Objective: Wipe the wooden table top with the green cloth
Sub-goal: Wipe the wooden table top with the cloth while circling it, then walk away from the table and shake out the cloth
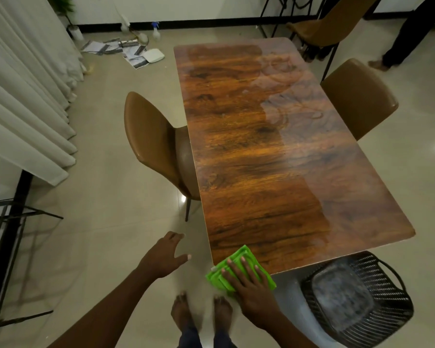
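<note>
The wooden table top (261,151) runs from the far middle to the near right, glossy, with pale smeared streaks along its right side. A folded green cloth (239,254) lies on the table's near left corner, partly overhanging the edge. My right hand (246,282) presses flat on the cloth with straight fingers. My left hand (165,257) hovers over the floor left of that corner, fingers spread and holding nothing.
A brown chair (151,144) is tucked in at the table's left, another (359,96) at its right, a third (319,26) at the far end. A black mesh chair (357,297) stands at the near end. Papers and spray bottles (156,31) litter the far floor. Someone's legs (402,33) stand far right.
</note>
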